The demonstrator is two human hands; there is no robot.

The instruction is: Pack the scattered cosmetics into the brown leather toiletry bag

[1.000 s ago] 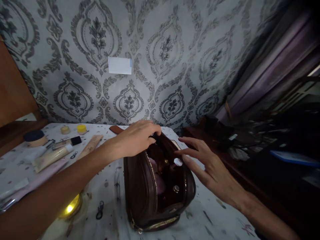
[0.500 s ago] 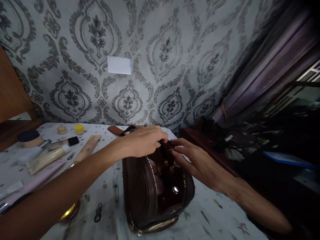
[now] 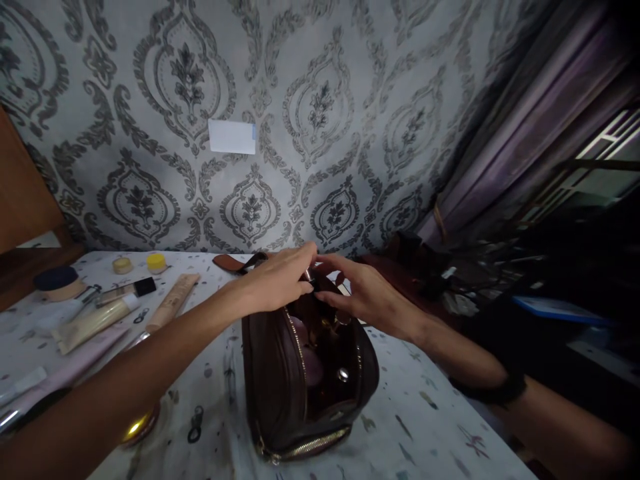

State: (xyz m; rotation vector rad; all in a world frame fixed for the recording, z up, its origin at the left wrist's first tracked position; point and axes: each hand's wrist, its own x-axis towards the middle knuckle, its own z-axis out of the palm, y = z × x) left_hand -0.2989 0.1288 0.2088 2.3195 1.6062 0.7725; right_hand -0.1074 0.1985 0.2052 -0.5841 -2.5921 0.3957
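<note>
A dark brown zip pouch (image 3: 305,373) is seen standing open at the centre of the patterned table (image 3: 425,427), with small items visible inside. At its 12 o'clock end, the left hand (image 3: 277,280) is closed over the rim, fingertips pinching a small metallic piece that may be the zip pull. The right hand (image 3: 367,297) is curled against the same end, touching the rim; whether it grips anything cannot be told. Tubes (image 3: 95,319) and small jars (image 3: 156,262) lie at 10 o'clock.
</note>
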